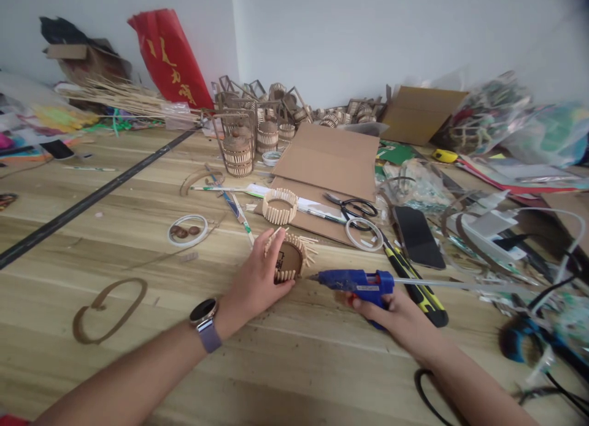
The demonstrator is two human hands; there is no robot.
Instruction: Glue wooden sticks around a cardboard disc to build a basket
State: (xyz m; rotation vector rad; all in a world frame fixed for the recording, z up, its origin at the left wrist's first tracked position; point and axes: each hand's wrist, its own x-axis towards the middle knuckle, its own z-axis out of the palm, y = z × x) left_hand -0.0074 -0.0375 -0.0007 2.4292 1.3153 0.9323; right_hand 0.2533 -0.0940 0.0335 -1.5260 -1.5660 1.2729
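My left hand [257, 272], with a watch on its wrist, grips a small round wooden-stick basket [298, 247] by its near left side. The basket has a brown base with dark lettering, and several loose sticks lie at its far right edge. My right hand [401, 320] is closed round the handle of a blue hot glue gun [345, 280]. Its nozzle points left, close to the basket's right side; whether they touch I cannot tell. A clear glue stick [442, 283] extends from the gun's back. Just beyond stands a ring of short pale sticks [280, 206].
Behind lie cardboard sheets [329, 159], black scissors [356, 208] and finished baskets [239, 153]. A phone [418, 237] and a yellow-black utility knife [416, 285] are at right. A white ring [188, 231] holds brown discs. A brown strip [110, 309] curls at left.
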